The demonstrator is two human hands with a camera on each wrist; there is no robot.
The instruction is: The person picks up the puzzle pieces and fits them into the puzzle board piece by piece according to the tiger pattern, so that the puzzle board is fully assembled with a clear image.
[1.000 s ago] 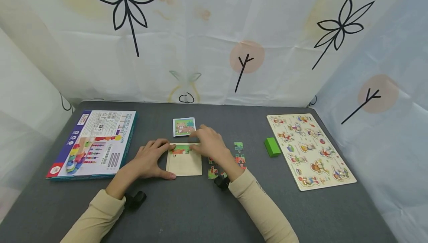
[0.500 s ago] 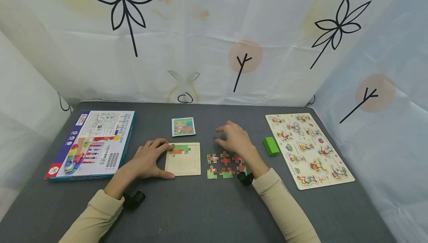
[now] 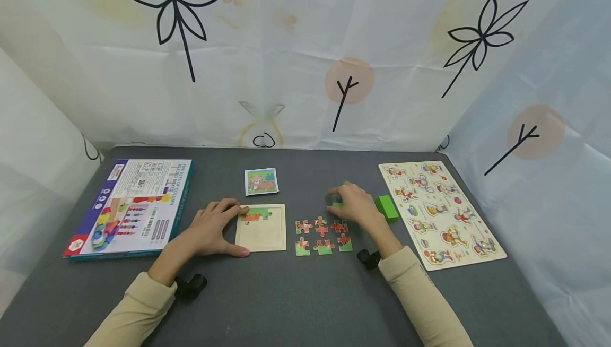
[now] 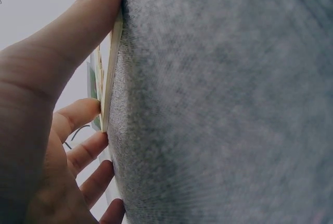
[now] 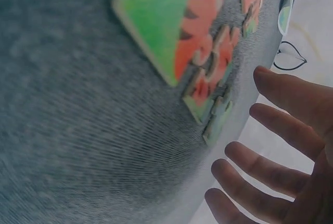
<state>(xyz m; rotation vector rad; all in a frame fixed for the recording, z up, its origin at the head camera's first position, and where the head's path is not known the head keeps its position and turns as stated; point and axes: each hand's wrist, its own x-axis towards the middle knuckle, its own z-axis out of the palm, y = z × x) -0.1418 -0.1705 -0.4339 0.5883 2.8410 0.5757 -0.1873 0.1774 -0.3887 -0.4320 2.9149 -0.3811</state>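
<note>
A square wooden puzzle tray [image 3: 261, 236] lies flat on the table, with a joined strip of green and orange jigsaw pieces [image 3: 256, 214] at its upper left. My left hand [image 3: 211, 228] holds the tray at its left side, thumb at the near corner and index finger at the far one. To the right, my right hand [image 3: 354, 205] hovers around a green jigsaw piece [image 3: 337, 204]. In the right wrist view its fingers are spread, apart from that piece [image 5: 218, 122]. Several loose red and green pieces [image 3: 324, 246] lie between tray and right hand.
A small picture card [image 3: 261, 181] lies beyond the tray. At the left is a large flat box [image 3: 138, 204]. A green block [image 3: 387, 209] sits close to the right forearm, beside a wooden board with printed figures [image 3: 441, 214]. White fabric [image 3: 286, 71] hangs behind the table.
My right hand has left the tray, moving right over the loose pieces to the far green one, and uncovered the pieces and strip. The left hand stays at the tray.
</note>
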